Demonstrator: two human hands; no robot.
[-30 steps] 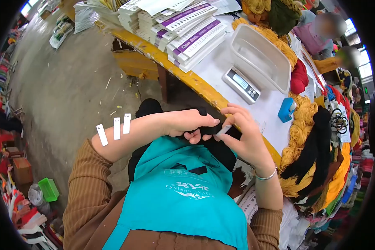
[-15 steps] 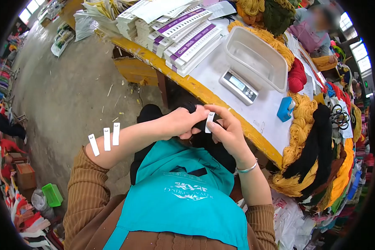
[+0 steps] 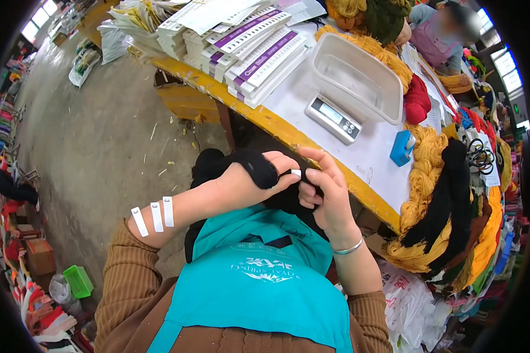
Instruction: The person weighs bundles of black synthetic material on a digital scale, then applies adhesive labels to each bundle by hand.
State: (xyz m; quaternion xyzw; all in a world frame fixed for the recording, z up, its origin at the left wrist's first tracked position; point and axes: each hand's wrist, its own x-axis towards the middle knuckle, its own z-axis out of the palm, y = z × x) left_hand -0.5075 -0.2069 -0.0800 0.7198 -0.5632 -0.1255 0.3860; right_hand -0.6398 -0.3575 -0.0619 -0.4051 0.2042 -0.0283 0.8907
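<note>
The black yarn (image 3: 257, 167) is in front of us, near the edge of the table (image 3: 374, 202). It bends over our left hand (image 3: 248, 179), and more black hangs below. The small white tag (image 3: 296, 173) is at the tip of our left thumb, and our left thumb and fingers are pinched together on it.

Our left arm comes in low from the side, and the hand points to our right. Three white stickers (image 3: 156, 217) sit in a row on this arm, each with a 3.

Our right hand (image 3: 330, 191) is up just beside the tag, with its wrist bent in. Its thumb and pointing finger are apart, and the other fingers curl in. We cannot tell if they hold yarn. A bangle (image 3: 348, 247) is on that wrist.

Past our hands, the scale (image 3: 334, 119) lies on the table next to the clear tub (image 3: 357, 76). The blue thing (image 3: 401, 148) is to their right, by yellow yarn (image 3: 425, 165).
</note>
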